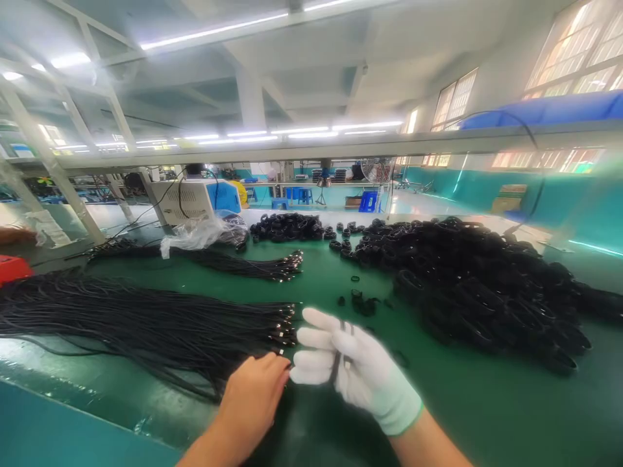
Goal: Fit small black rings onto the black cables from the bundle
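Observation:
My right hand (350,363), in a white glove with a green cuff, is raised palm-inward over the green mat, its fingers stretched to the left. A thin black cable (337,366) crosses the palm under the thumb, with a small shiny bit beside it. My bare left hand (256,392) is closed just left of the gloved fingertips; what its fingers hold is hidden. Beside it lies a large bundle of long black cables (146,318), with metal connector ends pointing right. Behind that is a smaller bundle of black cables (243,264).
A big heap of black coiled loops (477,285) covers the right side of the green mat (321,266). Another pile of loops (287,227) sits at the back. Small black scraps (363,301) lie mid-mat. Behind are a plastic bag (199,233) and a white-and-blue machine (195,198).

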Available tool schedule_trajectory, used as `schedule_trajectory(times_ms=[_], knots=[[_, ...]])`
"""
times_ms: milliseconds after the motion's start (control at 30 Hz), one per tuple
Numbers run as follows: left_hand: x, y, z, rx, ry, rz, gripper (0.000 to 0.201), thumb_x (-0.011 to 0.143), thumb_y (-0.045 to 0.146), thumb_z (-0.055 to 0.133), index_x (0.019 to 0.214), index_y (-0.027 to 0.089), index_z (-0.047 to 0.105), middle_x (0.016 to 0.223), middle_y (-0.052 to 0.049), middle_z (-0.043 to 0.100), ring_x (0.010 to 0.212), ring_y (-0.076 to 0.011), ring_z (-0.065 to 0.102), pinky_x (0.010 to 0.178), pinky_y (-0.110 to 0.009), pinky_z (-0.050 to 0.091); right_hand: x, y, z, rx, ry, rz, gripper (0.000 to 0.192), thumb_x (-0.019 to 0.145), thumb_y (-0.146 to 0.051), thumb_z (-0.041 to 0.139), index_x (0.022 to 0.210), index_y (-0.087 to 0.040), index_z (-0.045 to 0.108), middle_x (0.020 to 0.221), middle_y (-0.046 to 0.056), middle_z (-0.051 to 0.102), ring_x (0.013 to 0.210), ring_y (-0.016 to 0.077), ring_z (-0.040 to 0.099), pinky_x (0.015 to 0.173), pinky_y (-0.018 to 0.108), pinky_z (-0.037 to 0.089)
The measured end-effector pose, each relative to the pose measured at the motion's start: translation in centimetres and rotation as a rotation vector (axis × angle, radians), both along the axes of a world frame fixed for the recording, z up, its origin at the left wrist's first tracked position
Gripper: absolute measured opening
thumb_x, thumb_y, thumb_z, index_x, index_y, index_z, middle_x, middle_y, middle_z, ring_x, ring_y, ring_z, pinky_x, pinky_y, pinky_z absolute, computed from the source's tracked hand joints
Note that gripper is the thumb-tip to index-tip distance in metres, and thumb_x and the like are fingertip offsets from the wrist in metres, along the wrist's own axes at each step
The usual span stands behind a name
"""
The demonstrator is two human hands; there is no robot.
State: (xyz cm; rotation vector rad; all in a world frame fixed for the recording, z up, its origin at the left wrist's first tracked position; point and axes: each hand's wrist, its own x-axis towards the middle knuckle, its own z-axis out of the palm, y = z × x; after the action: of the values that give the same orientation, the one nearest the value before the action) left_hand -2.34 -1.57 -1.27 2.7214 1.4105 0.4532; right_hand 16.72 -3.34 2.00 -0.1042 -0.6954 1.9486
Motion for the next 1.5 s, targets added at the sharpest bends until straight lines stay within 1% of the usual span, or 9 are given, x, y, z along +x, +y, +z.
schedule_trajectory(times_ms=[233,400,567,800,1000,1133,1300,1400,1500], knots=[[1.3,-2.2,3.6,0.202,-0.049,-0.279,0.019,0.086,0.023,0.051,0.070,0.019,0.059,0.067,0.000,0.061,0.060,-0.0148,0.053,0.059,-0.029,0.033,-0.6,-0.4,-1.2,-0.057,-0.310,-0.034,0.028,0.079,-0.021,0.066,0.103,-0.011,0.055,0.082,0.007,0.061,0.075,0.0165,0.059,0.071,0.031,0.044],[0.8,1.8,7.3,-0.247,-0.303,-0.376,0.010,0.073,0.028,0.071,0.073,0.019,0.066,0.071,0.003,0.063,0.067,-0.0121,0.056,0.065,-0.022,0.039,-1.6,-1.2,-3.0,0.029,-0.265,0.321,0.044,0.074,-0.029,0.068,0.109,-0.005,0.055,0.087,0.015,0.064,0.080,0.0264,0.064,0.073,0.046,0.047],[1.0,3.0,4.2,-0.633,-0.598,-0.298,0.020,0.084,0.026,0.053,0.079,0.013,0.067,0.076,-0.002,0.066,0.071,-0.0138,0.059,0.062,-0.021,0.043,-2.3,-1.4,-3.2,0.000,-0.145,0.305,0.041,0.071,-0.032,0.071,0.104,-0.013,0.054,0.071,0.000,0.052,0.062,0.0128,0.054,0.066,0.034,0.045],[0.0,-1.6,0.8,-0.070,-0.019,0.114,0.027,0.089,0.016,0.037,0.082,0.019,0.063,0.081,-0.003,0.064,0.069,-0.0184,0.058,0.062,-0.027,0.039,-1.3,-0.2,-0.2,-0.020,-0.069,-0.024,0.029,0.073,-0.028,0.071,0.090,-0.016,0.051,0.069,-0.005,0.033,0.061,0.0090,0.038,0.063,0.028,0.034],[1.2,-3.8,0.4,0.115,0.013,-0.121,0.017,0.083,0.011,0.047,0.072,0.020,0.057,0.072,0.000,0.064,0.059,-0.0171,0.055,0.054,-0.029,0.031,-1.7,-0.3,-1.1,-0.048,-0.374,-0.125,0.031,0.074,-0.031,0.071,0.097,-0.015,0.057,0.078,0.003,0.056,0.070,0.0135,0.051,0.075,0.033,0.040],[-0.2,-2.2,2.3,0.180,-0.052,-0.293,0.011,0.081,0.024,0.060,0.072,0.019,0.058,0.071,0.002,0.062,0.062,-0.0143,0.053,0.058,-0.028,0.030,-1.9,-1.1,-2.2,0.030,-0.506,0.075,0.038,0.075,-0.035,0.069,0.102,-0.011,0.060,0.089,0.010,0.062,0.079,0.0177,0.055,0.075,0.033,0.042],[-2.1,0.1,4.3,-0.162,-0.301,-0.323,0.008,0.077,0.028,0.067,0.077,0.020,0.065,0.077,0.003,0.064,0.072,-0.0117,0.056,0.069,-0.024,0.038,-3.0,-1.9,-3.7,0.021,-0.396,0.346,0.047,0.076,-0.038,0.067,0.107,-0.005,0.057,0.089,0.015,0.060,0.080,0.0246,0.060,0.077,0.045,0.044],[-1.9,1.0,3.5,-0.509,-0.488,-0.283,0.010,0.074,0.025,0.068,0.079,0.017,0.067,0.080,0.001,0.065,0.074,-0.0117,0.059,0.066,-0.019,0.043,-4.0,-2.2,-4.4,-0.066,-0.278,0.447,0.044,0.073,-0.035,0.070,0.104,-0.006,0.057,0.079,0.008,0.056,0.072,0.0201,0.058,0.074,0.043,0.044],[-1.4,1.4,2.1,-0.598,-0.510,-0.185,0.019,0.083,0.026,0.053,0.078,0.014,0.066,0.078,0.000,0.065,0.074,-0.0128,0.059,0.065,-0.019,0.045,-4.7,-2.2,-4.1,-0.160,-0.148,0.402,0.038,0.070,-0.024,0.073,0.100,-0.010,0.056,0.068,-0.002,0.042,0.063,0.0107,0.045,0.069,0.032,0.041]])
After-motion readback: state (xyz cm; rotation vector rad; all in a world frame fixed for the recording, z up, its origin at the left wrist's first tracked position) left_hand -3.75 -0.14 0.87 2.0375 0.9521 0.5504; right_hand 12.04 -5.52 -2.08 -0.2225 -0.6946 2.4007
